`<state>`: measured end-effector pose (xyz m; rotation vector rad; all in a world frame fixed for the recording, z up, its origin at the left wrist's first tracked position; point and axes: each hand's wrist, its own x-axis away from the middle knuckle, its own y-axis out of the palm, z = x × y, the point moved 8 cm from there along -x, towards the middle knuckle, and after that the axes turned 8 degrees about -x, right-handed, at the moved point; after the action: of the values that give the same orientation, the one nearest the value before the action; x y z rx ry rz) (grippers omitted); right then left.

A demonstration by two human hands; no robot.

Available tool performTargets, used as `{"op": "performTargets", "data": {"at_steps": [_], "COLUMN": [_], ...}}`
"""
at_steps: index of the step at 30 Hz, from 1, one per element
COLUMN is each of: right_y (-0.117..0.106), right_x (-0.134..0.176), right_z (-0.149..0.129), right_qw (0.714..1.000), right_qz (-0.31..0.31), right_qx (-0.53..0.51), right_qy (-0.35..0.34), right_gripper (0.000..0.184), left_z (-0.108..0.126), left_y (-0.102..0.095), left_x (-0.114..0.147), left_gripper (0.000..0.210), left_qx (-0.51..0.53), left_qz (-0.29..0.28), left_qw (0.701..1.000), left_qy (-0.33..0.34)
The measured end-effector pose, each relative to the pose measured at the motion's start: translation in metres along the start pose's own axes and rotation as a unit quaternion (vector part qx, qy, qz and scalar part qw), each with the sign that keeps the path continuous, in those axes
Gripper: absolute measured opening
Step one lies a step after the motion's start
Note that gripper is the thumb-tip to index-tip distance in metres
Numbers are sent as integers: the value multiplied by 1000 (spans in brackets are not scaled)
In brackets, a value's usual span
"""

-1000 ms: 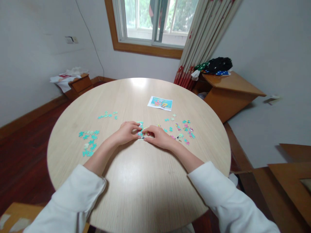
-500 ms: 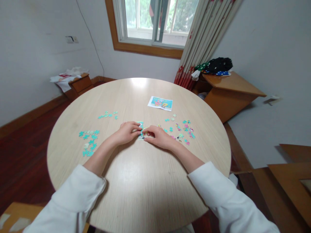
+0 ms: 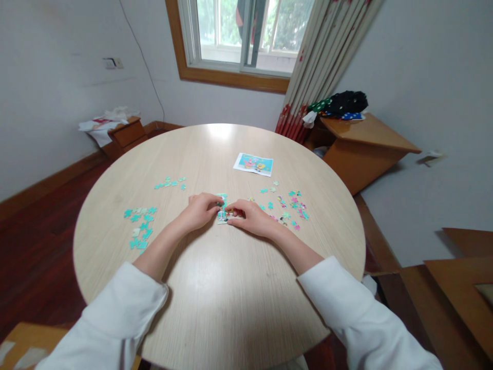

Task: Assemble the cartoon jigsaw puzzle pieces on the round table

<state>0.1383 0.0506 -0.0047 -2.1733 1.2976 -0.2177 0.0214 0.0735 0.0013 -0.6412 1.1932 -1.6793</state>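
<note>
Round tbl (image 3: 208, 308) bore part-built puzzle (image 3: 222, 216); L hand (image 3: 198, 210) at its 9 o'clock, fingers parted; R hand (image 3: 252, 218) at 3, fingers bent, grip unclear; pic card (image 3: 253, 164) at 1.

On a round, pale table (image 3: 215, 298), the left hand (image 3: 200, 209) sets its fingertips at the left side of a small patch of puzzle pieces (image 3: 222, 216), and the right hand (image 3: 250, 216) meets it from the right; whether those fingers pinch a piece is too small to tell. Turquoise loose pieces (image 3: 144, 225) lie to the left, partly pink ones (image 3: 302, 211) to the right. Beyond lies a printed picture (image 3: 254, 164), with a window (image 3: 219, 31) behind the table.
</note>
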Motion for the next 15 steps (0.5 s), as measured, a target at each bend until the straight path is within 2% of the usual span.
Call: {"op": "performTargets", "data": {"at_steps": [4, 9, 12, 15], "right_y": [2, 1, -9, -28], "right_x": [-1, 0, 1, 3], "right_z": [6, 3, 0, 0], "right_qw": [999, 999, 999, 997], "right_qz": [-3, -1, 24, 73], "right_qx": [-33, -47, -40, -8], "right_qy": [19, 28, 28, 31], "right_gripper": [25, 20, 21, 21], "left_z": [-9, -19, -20, -19], "left_y": [3, 8, 4, 3], "left_x": [-2, -5, -4, -1], "left_gripper": [29, 33, 36, 36], "left_qx": [26, 81, 72, 26], "left_qz": [26, 65, 89, 75], "left_qw": [999, 994, 993, 997], "left_qy": [-24, -21, -16, -20]}}
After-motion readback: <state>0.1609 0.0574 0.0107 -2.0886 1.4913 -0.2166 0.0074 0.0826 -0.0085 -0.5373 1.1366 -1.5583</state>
